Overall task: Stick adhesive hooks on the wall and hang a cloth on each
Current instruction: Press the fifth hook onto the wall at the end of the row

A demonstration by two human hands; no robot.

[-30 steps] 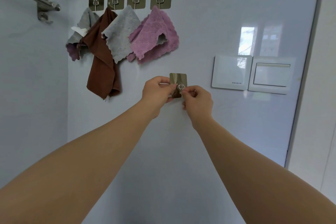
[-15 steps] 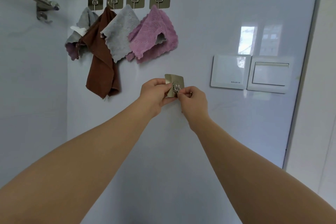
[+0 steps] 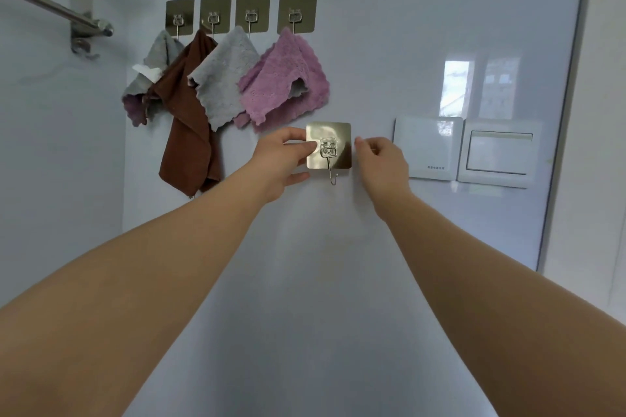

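While the left hand (image 3: 281,159) pinches the left edge of the adhesive hook (image 3: 333,137), thumb on its face, the square plate lies against the wall (image 3: 372,44) with its wire hanging below. The right hand (image 3: 382,162) sits just beside the plate's right edge, fingers curled; whether they hold anything I cannot tell. Just above hangs the pink cloth (image 3: 284,85), then a grey cloth (image 3: 227,74) and a brown cloth (image 3: 189,132), under a row of mounted hooks (image 3: 252,12). Two switch panels (image 3: 430,145) flank the right hand; a towel rail (image 3: 50,7) is upper left.
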